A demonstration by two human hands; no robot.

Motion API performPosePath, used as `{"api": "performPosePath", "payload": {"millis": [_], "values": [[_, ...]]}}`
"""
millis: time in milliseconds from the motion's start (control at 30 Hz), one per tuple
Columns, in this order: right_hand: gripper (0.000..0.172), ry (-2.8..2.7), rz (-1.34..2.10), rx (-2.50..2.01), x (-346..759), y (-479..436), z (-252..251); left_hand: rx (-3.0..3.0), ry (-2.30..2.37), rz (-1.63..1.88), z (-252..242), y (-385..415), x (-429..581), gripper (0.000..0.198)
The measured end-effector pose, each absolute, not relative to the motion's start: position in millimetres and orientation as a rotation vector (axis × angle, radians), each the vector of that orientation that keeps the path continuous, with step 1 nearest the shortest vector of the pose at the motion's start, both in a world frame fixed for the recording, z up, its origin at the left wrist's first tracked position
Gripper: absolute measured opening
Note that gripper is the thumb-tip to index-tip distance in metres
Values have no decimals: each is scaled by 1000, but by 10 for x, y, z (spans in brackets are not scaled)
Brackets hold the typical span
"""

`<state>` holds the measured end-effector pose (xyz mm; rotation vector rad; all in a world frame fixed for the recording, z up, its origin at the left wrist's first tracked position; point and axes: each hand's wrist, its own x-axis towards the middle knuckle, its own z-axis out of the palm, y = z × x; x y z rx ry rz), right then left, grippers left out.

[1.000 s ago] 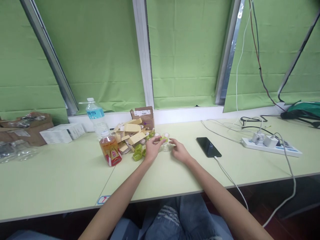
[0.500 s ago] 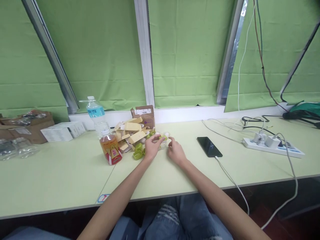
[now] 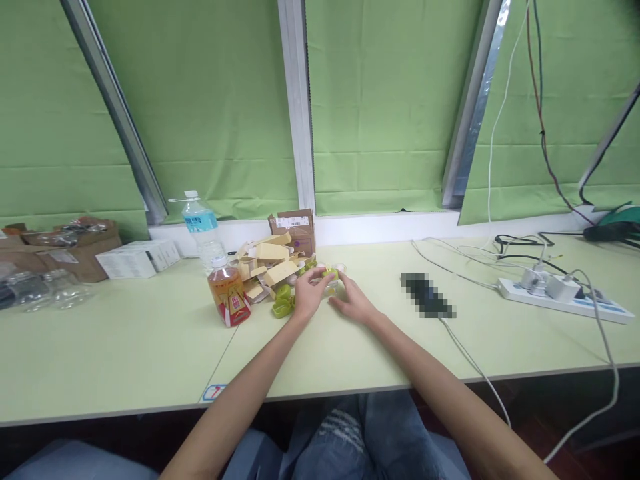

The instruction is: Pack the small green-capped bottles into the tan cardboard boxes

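My left hand [image 3: 307,295] and my right hand [image 3: 351,300] meet over a small clear and yellow-green plastic piece [image 3: 329,275] on the pale green table [image 3: 125,347]. Both hands have their fingers curled round it, pinching it from either side. Just left of them lies a heap of yellow cardboard bits [image 3: 267,263] with green clips [image 3: 283,301] in front of it. Much of the small piece is hidden by my fingers.
A tea bottle [image 3: 229,295] and a water bottle [image 3: 203,230] stand left of the heap. White boxes [image 3: 137,259] and a brown package [image 3: 75,247] lie far left. A phone [image 3: 427,295] on a cable and a power strip [image 3: 565,297] lie to the right.
My right hand has moved left and closed onto the small piece beside my left hand. The view has shifted slightly to the left.
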<state>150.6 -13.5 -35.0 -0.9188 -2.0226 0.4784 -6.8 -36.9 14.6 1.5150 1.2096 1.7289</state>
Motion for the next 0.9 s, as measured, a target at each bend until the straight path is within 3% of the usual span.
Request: {"api": "performPosePath", "payload": {"millis": [300, 500, 900], "values": [[66, -1952, 468, -801, 1415, 31, -302, 1589, 1215, 1698, 158, -378, -95, 39], [87, -1837, 540, -870, 1529, -111, -379, 1627, 1225, 1659, 110, -369, -68, 37], [85, -1836, 610, -877, 1562, -117, -355, 1766, 1212, 1585, 82, -438, -20, 29]]}}
